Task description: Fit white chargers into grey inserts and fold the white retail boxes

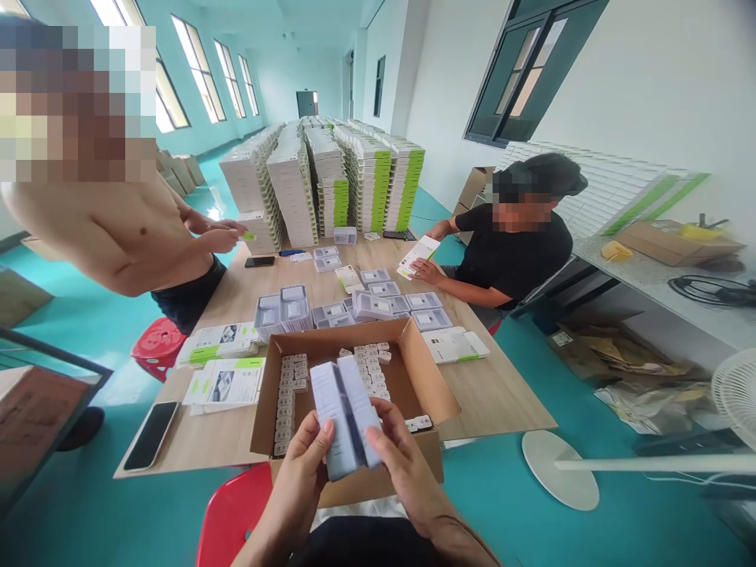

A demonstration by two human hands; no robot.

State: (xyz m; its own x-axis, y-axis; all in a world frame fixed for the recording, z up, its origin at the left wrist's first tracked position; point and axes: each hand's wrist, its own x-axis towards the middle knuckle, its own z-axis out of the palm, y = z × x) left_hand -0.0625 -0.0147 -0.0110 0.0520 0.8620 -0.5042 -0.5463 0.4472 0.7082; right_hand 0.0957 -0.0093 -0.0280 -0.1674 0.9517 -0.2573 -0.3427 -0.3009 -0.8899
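Above an open cardboard box [354, 492], I hold two narrow white stacks that look like folded leaflets [348, 413], side by side with a dark strip between them. My left hand [305, 453] grips the left stack, thumb on its face. The right stack is pinched in my right hand [402, 449], also with the thumb on top. Faint print shows on both, too blurred to read. Inside the box, small white blocks [284, 409] stand in rows along the left wall, and more white blocks [375, 370] sit behind the stacks. Part of the box floor is hidden by my hands.
Clear plastic trays [372, 305] cover the table's middle. Printed white-and-green sleeves [227, 383] lie left, near a phone [152, 435]. One person [142, 228] stands left; another [513, 252] sits right holding a sleeve. Tall carton stacks [354, 181] rise behind. A fan base [561, 471] stands right.
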